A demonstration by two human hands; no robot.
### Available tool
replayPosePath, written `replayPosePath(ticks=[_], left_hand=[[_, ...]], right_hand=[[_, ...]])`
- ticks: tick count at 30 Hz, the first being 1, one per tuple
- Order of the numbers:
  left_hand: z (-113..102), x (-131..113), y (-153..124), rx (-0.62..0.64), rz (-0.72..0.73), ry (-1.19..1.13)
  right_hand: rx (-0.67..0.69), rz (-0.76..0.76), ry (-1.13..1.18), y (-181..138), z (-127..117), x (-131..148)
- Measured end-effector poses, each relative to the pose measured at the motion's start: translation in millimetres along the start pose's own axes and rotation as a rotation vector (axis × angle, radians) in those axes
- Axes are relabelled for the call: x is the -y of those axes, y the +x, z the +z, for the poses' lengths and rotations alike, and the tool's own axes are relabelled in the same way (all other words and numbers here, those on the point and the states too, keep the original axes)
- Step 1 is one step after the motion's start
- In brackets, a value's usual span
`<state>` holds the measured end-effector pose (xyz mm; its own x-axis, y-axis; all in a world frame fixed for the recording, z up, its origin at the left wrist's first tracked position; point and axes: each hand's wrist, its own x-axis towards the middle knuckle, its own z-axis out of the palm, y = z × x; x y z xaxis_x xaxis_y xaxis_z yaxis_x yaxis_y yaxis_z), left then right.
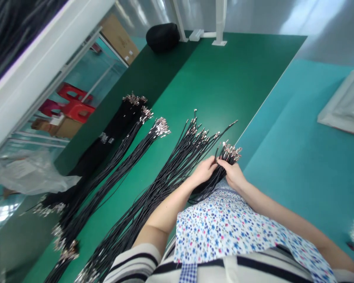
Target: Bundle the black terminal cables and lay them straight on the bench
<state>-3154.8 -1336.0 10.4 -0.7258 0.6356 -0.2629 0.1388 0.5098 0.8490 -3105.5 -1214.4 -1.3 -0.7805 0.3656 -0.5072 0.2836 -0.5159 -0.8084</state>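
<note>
My right hand [235, 175] grips a small bunch of black cords with metal end clasps [230, 151] at the near edge of the green table [224, 78]. My left hand [204, 170] pinches one cord of that bunch near its clasp end. Beside my left hand lies a wide loose spread of black cords [165, 177] running diagonally across the table. Further left lie two more bundles of black cords [126, 149], their metal ends [161, 126] fanned out.
A thick tied bundle of cords [112, 129] lies at the far left of the table. A clear plastic bag [32, 175] sits at the left. A black pouch [163, 36] rests at the table's far end. Red stools [75, 104] and cardboard boxes [119, 37] stand beyond.
</note>
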Motion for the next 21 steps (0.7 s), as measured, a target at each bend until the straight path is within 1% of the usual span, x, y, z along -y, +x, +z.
replayPosePath(ticks=[3,5,9,11,13,14,16,17,18,20,21], left_hand=[[4.5,-4.1,0.5,0.062,0.008,0.132],[2.9,-8.7,4.3,0.125,-0.003,0.262],[-9.0,-22.4,14.6,0.280,-0.045,0.524],[-14.4,-28.1,17.4,0.320,-0.077,0.605],[-17.4,-29.8,17.9,0.354,-0.079,0.635],[-18.3,-28.6,17.8,0.369,-0.056,0.626],[-21.2,-21.6,18.8,0.404,0.044,0.531],[-23.9,-16.1,20.8,0.442,0.099,0.453],[-27.6,-9.5,24.6,0.507,0.142,0.364],[-36.5,4.3,38.5,0.648,0.168,0.188],[-40.3,10.3,48.9,0.649,0.144,0.140]], right_hand=[[0.010,0.064,0.046,-0.5,-3.0,-0.1],[0.041,0.086,0.083,-1.4,-4.0,1.0],[0.106,0.108,0.194,-3.5,-2.7,5.3],[0.119,0.128,0.237,-3.8,-2.0,7.6],[0.148,0.143,0.249,-3.0,-2.3,9.2],[0.162,0.146,0.238,-2.3,-2.9,9.7],[0.188,0.147,0.201,-0.4,-4.8,9.8],[0.199,0.152,0.188,0.6,-6.0,9.5],[0.207,0.161,0.183,1.6,-7.1,8.8],[0.185,0.188,0.197,3.4,-9.3,7.1],[0.157,0.210,0.209,4.2,-10.1,6.2]])
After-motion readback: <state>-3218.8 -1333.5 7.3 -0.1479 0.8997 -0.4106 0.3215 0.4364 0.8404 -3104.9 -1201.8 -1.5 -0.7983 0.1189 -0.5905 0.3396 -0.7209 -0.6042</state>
